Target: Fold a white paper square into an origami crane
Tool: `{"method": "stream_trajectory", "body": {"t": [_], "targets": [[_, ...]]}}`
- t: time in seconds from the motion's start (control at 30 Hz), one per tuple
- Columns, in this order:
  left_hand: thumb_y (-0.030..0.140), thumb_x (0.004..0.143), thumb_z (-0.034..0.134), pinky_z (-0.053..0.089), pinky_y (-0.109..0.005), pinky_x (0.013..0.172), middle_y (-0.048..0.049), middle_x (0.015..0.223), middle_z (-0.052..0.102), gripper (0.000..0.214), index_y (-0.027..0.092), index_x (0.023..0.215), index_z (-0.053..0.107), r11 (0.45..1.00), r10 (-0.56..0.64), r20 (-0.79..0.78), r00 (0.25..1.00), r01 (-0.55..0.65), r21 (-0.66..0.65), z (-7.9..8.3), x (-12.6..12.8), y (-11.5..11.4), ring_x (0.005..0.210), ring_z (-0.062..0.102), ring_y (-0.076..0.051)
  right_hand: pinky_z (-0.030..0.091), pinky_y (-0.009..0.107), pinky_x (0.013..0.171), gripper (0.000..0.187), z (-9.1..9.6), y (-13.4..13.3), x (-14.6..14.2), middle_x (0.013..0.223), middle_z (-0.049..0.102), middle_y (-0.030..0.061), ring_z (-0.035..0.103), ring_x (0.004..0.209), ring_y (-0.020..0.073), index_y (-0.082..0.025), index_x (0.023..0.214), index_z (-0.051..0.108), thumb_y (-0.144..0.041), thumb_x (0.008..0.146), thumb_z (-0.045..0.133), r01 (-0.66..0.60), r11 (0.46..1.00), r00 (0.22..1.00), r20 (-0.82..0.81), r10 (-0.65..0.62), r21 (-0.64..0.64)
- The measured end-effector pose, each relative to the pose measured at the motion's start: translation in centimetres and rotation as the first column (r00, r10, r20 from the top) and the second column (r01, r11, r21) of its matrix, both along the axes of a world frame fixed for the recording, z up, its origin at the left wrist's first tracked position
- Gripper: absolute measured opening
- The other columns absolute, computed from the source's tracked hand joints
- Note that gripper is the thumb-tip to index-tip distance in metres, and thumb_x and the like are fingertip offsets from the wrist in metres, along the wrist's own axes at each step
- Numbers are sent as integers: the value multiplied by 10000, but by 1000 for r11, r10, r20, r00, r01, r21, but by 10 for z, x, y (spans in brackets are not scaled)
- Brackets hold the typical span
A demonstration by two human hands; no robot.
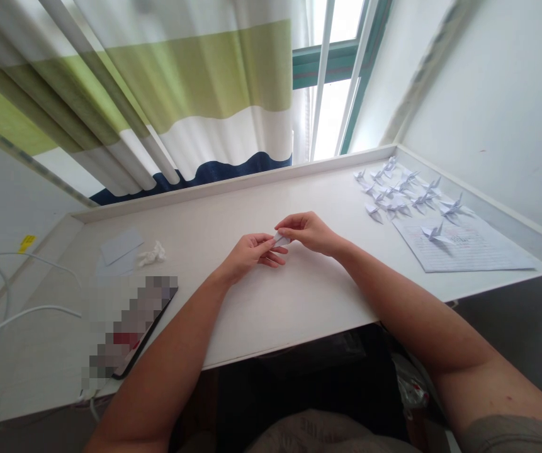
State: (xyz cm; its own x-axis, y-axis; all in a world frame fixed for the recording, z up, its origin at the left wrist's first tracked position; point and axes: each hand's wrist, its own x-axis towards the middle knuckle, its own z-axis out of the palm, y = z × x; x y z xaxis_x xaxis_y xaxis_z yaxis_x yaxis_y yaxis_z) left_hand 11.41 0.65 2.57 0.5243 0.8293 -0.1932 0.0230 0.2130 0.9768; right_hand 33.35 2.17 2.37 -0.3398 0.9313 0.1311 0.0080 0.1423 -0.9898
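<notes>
From the head camera, both hands meet over the middle of the white counter (299,302), just above its surface. The left hand (250,253) and the right hand (307,231) each pinch one end of a small folded paper (281,239), fingertips closed on it from either side, so the piece sits between the two hands, a little toward the far edge of the counter. Whether it touches the counter cannot be told. To the right, near the back corner, a cluster of paper cranes (400,192) lies spread out, and just in front of them a lined sheet (476,255) lies flat with a single crane (435,234) standing on it. To the left of the hands, well apart, a crumpled scrap (152,254) lies beside a blank slip (122,245). Nearer the front edge on that side is a dark flat device (131,324), mostly blurred out, with a white cable (13,314) looping past it. A striped curtain (180,94) hangs behind the counter beside a window (341,75).
</notes>
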Motion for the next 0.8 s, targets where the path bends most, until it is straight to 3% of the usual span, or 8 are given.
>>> {"method": "stream_trajectory", "body": {"t": [0.17, 0.3, 0.43, 0.6, 0.8], "targets": [[577, 856, 853, 652, -350, 733, -155, 976, 838, 502, 124, 1058, 775, 998, 33, -13, 999, -32, 47, -1, 1, -1, 738, 796, -211, 608, 332, 730, 281, 0, 0, 1, 848, 788, 51, 711, 772, 166, -167, 943, 810, -389, 791, 889, 2, 1000, 1000, 20, -2, -5], [610, 827, 863, 655, -342, 745, -149, 994, 838, 536, 123, 1023, 756, 986, 123, 28, 992, -126, 105, 0, 3, -1, 782, 811, -222, 631, 345, 749, 355, 1, 0, -2, 871, 788, 53, 738, 796, 180, -173, 1005, 775, -457, 820, 883, 37, 999, 999, 5, -37, -19], [606, 834, 859, 659, -349, 793, -126, 999, 839, 552, 126, 1063, 708, 970, 200, 87, 976, -210, 124, 4, 7, -3, 875, 834, -255, 626, 330, 731, 406, -1, -2, -7, 856, 783, 57, 745, 809, 193, -172, 898, 736, -521, 782, 909, 33, 999, 999, 16, -33, 2], [587, 848, 857, 656, -360, 838, -128, 1068, 840, 526, 146, 1063, 668, 979, 180, 107, 978, -189, 77, 6, 12, -6, 908, 842, -266, 590, 310, 703, 430, -1, -5, -9, 797, 765, 49, 726, 768, 183, -181, 793, 717, -587, 818, 854, 83, 993, 996, 28, -85, 81], [620, 882, 809, 653, -366, 799, -171, 1152, 824, 524, 135, 1054, 706, 989, 119, 61, 991, -124, 82, 2, 12, -7, 878, 837, -262, 566, 297, 673, 453, 1, -6, -10, 764, 748, 38, 702, 707, 163, -180, 808, 725, -615, 805, 850, 108, 993, 994, -11, -108, 45]]}}
